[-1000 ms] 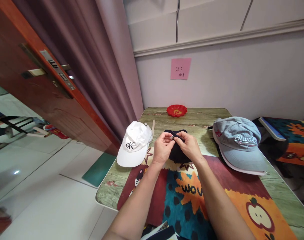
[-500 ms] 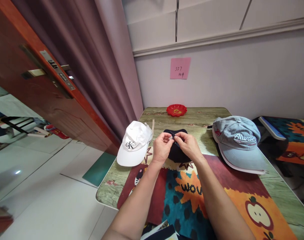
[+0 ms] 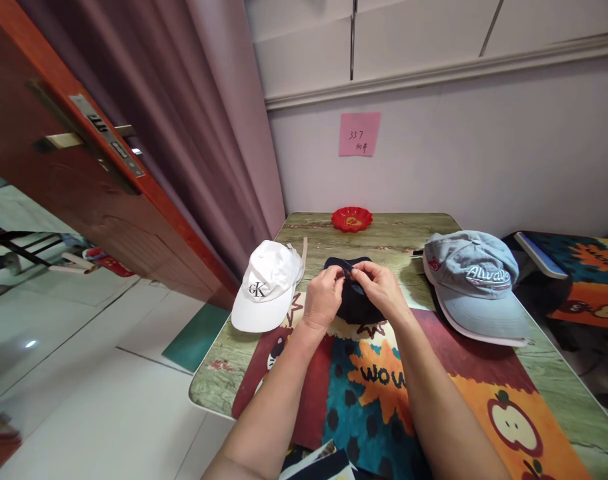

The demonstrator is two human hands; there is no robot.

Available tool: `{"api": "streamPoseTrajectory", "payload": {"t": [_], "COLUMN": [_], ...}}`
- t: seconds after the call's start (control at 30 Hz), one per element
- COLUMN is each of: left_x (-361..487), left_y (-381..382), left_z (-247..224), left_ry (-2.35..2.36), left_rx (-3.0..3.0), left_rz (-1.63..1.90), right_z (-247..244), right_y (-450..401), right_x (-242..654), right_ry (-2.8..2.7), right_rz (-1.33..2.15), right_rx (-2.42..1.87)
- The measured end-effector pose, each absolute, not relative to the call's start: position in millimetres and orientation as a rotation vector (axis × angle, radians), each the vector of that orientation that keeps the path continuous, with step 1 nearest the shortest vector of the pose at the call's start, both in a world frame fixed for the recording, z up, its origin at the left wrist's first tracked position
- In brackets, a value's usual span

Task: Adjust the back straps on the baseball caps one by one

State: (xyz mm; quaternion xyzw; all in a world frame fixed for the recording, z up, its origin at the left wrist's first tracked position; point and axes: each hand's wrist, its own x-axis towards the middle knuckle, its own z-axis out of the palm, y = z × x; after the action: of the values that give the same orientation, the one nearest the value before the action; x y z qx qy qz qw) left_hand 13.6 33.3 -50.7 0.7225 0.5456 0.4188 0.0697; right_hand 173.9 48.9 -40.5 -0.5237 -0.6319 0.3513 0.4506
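Observation:
A black cap lies at the middle of the table on the edge of a printed mat. My left hand and my right hand meet over its back, fingers pinched on the cap's strap. Fingertips cover most of the strap and any buckle on it. To the left sits a white cap with dark letters and a loose pale strap. On the right, a grey-blue cap with white lettering rests over a pinkish brim.
A red scalloped dish stands at the table's far edge. The colourful mat covers the front of the wooden table. A door and curtain are at left; another table is at right.
My left fingers have rolled inward over the strap, and a light bit seen between them before is now hidden. The view has shifted slightly; the caps stay in place.

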Motion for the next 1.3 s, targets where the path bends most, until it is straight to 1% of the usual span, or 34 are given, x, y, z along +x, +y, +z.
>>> {"api": "streamPoseTrajectory", "payload": {"t": [0.1,0.23,0.33,0.63,1.03,1.3], "left_x": [9,8,12,15,16,9], "left_y": [36,40,41,39,41,38], "left_z": [-55,-61,-64,-62,-62,-49], "left_ry": [1.509,1.264,1.162,1.342,1.334,1.310], "left_rx": [1.809,1.374,1.245,1.791,1.911,2.147], "left_rz": [1.405,1.452,1.463,1.543,1.537,1.388], "right_z": [-41,-40,-37,-35,-31,-28], "right_y": [51,51,48,46,46,44], "right_x": [181,187,185,181,185,192], "right_ry": [-1.442,-1.419,-1.501,-1.599,-1.627,-1.738], "right_rz": [0.877,0.896,0.887,0.807,0.864,0.839], "right_rx": [-1.309,-1.287,-1.318,-1.429,-1.344,-1.317]}}
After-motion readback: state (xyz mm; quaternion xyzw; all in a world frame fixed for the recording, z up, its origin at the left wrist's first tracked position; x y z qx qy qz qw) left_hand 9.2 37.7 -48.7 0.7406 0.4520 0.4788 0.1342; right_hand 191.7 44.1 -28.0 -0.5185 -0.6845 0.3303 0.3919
